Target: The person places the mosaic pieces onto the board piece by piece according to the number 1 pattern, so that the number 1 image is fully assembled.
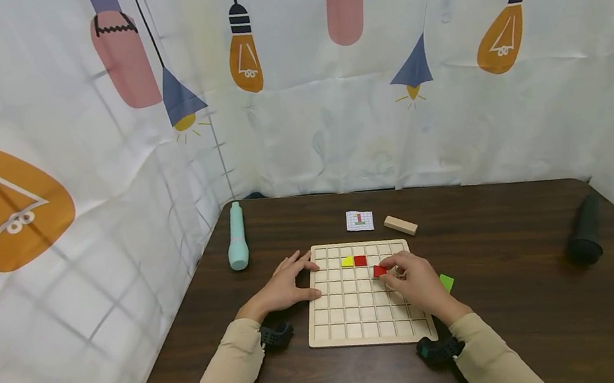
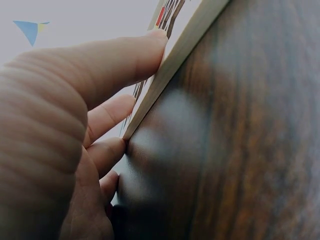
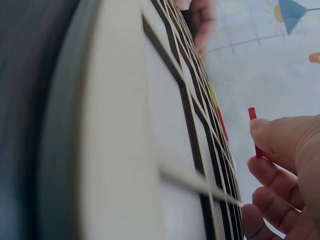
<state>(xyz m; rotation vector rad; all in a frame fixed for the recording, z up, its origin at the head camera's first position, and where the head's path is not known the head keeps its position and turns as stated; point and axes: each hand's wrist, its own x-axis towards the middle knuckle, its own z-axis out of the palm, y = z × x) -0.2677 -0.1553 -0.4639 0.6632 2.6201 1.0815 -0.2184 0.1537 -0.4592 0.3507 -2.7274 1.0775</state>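
A pale wooden grid board [image 1: 352, 315] lies on the dark table. My left hand [image 1: 283, 288] rests at its left edge, thumb and fingertips touching the rim, as the left wrist view shows close up. Between thumb and fingers my right hand [image 1: 421, 283] pinches a red tile [image 1: 379, 270], held over the right part of the board. In the right wrist view that red tile [image 3: 253, 125] stands apart from the grid surface. Two pieces sit side by side in an upper row: a yellow piece [image 1: 347, 262] with a slanted side and a red square tile [image 1: 360, 261].
Behind the board lie a small printed pattern card [image 1: 359, 221] and a wooden block [image 1: 401, 225]. A green piece [image 1: 446, 282] lies just right of my right hand. A mint-coloured bottle-like object [image 1: 237, 239] is at far left, a dark cylinder [image 1: 583, 233] at far right.
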